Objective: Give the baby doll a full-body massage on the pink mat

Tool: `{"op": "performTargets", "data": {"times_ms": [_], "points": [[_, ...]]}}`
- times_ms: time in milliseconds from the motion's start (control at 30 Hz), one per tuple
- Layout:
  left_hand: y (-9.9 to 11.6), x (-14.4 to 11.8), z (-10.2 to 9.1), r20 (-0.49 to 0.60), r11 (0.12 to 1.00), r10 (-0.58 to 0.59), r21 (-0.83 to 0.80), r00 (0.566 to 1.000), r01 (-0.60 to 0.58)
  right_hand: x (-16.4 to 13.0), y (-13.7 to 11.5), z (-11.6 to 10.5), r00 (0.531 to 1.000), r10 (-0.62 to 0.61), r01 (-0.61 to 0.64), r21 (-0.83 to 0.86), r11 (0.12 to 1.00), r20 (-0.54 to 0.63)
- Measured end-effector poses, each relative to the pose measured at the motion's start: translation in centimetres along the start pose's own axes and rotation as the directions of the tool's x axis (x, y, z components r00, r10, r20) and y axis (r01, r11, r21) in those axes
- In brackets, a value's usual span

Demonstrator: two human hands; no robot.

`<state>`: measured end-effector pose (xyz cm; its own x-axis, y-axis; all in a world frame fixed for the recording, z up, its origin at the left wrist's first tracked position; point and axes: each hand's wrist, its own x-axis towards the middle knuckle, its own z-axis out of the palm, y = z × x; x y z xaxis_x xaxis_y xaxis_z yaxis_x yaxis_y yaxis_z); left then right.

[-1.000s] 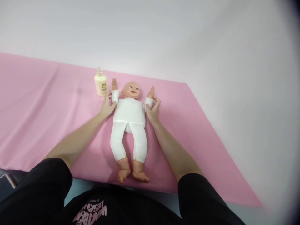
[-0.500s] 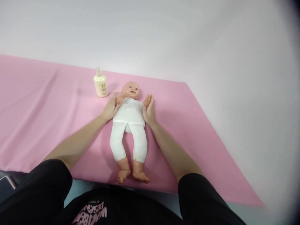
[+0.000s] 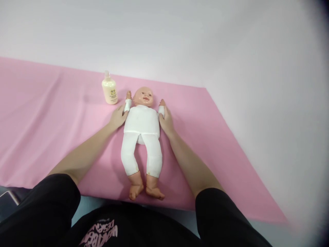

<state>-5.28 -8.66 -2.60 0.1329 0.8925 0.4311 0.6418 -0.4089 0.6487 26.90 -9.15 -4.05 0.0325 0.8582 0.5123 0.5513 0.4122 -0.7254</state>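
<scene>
A baby doll with a bare head and white cloth body lies on its back, feet toward me. Both its forearms point up beside the head, with white sleeves and bare little hands showing. At the doll's arm on the left, my left hand has its thumb on the near side and its fingers along the outside. My right hand grips the other arm in the same way, thumb against the inner side. Part of my fingers is hidden behind the doll's arms.
A pink sheet covers the table under the doll. Left of the doll's head stands a cream-coloured lotion bottle, close to my left fingertips. A pale wall rises behind, and a dark flat object shows at the lower left.
The doll's arms have swung up and outward, from bent beside the chest to upright beside its head. My hands have stayed at the arms, shifting slightly outward.
</scene>
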Motion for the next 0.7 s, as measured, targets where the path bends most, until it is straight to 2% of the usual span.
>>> {"op": "performTargets", "data": {"times_ms": [133, 367, 533, 600, 700], "points": [[0.0, 0.1, 0.0, -0.007, 0.999, -0.032, 0.035, 0.999, 0.032, 0.1, -1.2, -0.4, 0.999, 0.040, -0.040, -0.014, 0.999, 0.000], [-0.5, 0.1, 0.0, -0.040, 0.994, 0.018, -0.105, 0.999, -0.022, -0.2, -0.9, -0.1, 0.997, 0.066, -0.063, 0.070, 0.996, -0.043], [0.4, 0.0, -0.1, -0.131, 0.972, 0.095, -0.204, 0.987, -0.120, -0.6, -1.7, 0.0, 0.969, -0.114, 0.128, 0.050, 0.991, -0.221], [1.0, -0.1, -0.3, -0.155, 0.962, 0.158, -0.200, 0.975, -0.188, -0.9, -2.1, 0.0, 0.959, -0.156, 0.177, 0.071, 0.982, -0.236], [2.0, -0.7, -0.7, -0.147, 0.945, 0.270, -0.151, 0.952, -0.291, -1.4, -2.5, 0.1, 0.963, -0.194, 0.223, 0.151, 0.963, -0.187]]}}
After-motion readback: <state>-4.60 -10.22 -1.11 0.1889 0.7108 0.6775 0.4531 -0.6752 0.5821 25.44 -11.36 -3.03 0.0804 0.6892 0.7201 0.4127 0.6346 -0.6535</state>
